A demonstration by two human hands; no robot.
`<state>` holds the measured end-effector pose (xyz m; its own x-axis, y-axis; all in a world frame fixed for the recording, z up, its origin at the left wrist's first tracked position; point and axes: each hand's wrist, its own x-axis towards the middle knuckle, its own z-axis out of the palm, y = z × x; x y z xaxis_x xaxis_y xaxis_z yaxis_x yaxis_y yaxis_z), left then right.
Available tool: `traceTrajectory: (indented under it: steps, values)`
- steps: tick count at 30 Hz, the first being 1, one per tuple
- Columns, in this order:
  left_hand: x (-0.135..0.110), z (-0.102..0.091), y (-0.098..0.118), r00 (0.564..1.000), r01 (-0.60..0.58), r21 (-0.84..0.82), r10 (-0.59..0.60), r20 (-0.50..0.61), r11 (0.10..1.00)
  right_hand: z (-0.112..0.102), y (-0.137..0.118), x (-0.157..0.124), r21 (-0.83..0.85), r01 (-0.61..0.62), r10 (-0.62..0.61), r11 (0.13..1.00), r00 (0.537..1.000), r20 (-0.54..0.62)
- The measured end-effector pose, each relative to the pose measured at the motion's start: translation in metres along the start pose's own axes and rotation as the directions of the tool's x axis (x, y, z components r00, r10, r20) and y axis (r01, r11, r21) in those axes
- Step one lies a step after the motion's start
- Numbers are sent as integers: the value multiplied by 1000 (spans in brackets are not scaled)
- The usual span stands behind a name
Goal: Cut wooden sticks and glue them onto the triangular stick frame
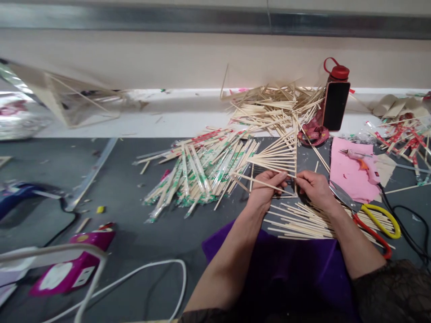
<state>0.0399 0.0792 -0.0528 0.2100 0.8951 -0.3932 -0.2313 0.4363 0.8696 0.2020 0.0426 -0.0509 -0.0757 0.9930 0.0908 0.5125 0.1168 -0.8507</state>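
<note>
A fan-shaped frame of wooden chopsticks (274,157) spreads out above my hands, its sticks meeting at the left and ending along an upright stick on the right. My left hand (267,186) is closed, thumb and fingers pinching a chopstick in the lower part of this frame. At the lower right edge, my right hand (314,187) pinches the frame where a stick end meets the upright stick. Fingertips partly hide that joint. Beneath my right forearm lie loose bare chopsticks (299,222). Scissors (373,220) with yellow and red handles rest beside that forearm.
Wrapped chopsticks (198,175) lie in a heap to the left, and a pile of bare sticks (272,105) sits behind. A phone (336,106) leans on a red-capped bottle (339,72). A glue gun (362,165) lies on pink cloth (340,179). A white cable (144,267) loops at lower left.
</note>
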Motion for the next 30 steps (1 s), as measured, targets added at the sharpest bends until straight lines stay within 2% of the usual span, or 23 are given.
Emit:
traceTrajectory:
  steps: [8, 15, 30]
  values:
    - [1, -1, -1, 1000, -8, -18, 8, 6, 1000, 2, 3, -1, -16, 20, -20, 1000, 1000, 3]
    - [-1, -1, -1, 1000, -10, -17, 11, 11, 1000, 4, 2, -2, -22, 66, -67, 998, 997, -40]
    - [-2, 0, -1, 1000, -9, -11, 9, -3, 1000, 6, 5, 1, -23, 82, -81, 996, 997, 6]
